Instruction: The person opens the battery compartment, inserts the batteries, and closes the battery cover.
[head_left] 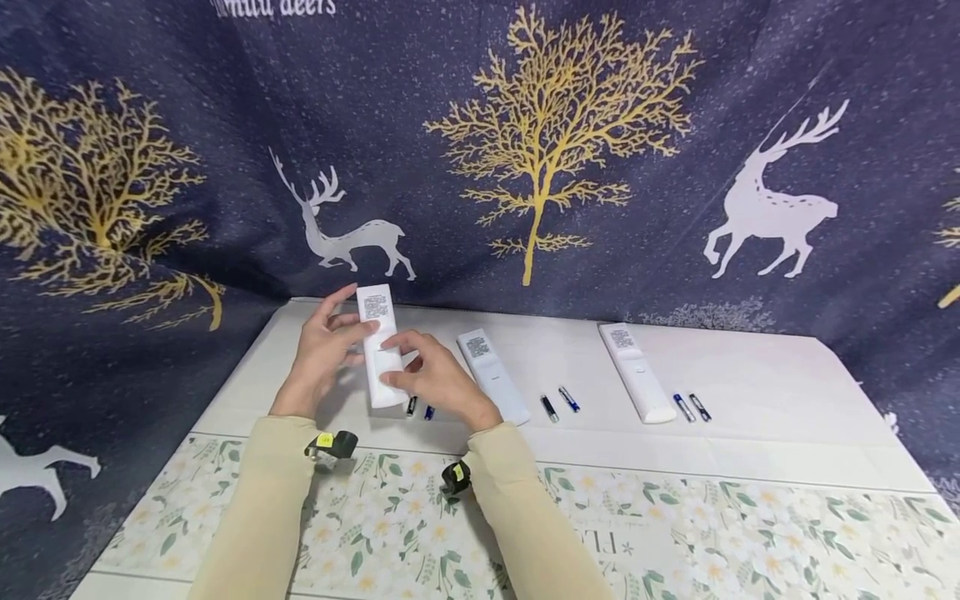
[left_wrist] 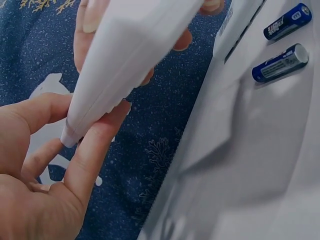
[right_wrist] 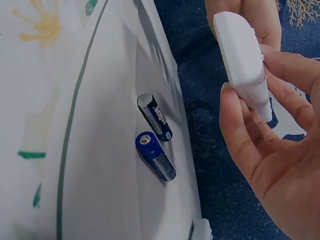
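Note:
A white remote control (head_left: 381,363) is raised above the table, its back with printed text facing the head camera. My left hand (head_left: 321,354) grips its upper part, thumb on the back and other fingers along the far side. In the left wrist view, the narrow end of the remote (left_wrist: 122,55) lies between the left thumb and fingers. My right hand (head_left: 442,379) holds the lower half. Its thumb and index finger touch the remote (right_wrist: 239,52) in the right wrist view. Beneath lie two batteries, one dark (right_wrist: 156,117) and one blue (right_wrist: 156,156).
Two more white remotes lie back up on the table, one in the middle (head_left: 491,375) and one farther right (head_left: 637,375). Beside each is a pair of batteries (head_left: 568,399) (head_left: 683,407). A floral cloth (head_left: 390,533) covers the front; a dark blue curtain (head_left: 480,275) hangs behind.

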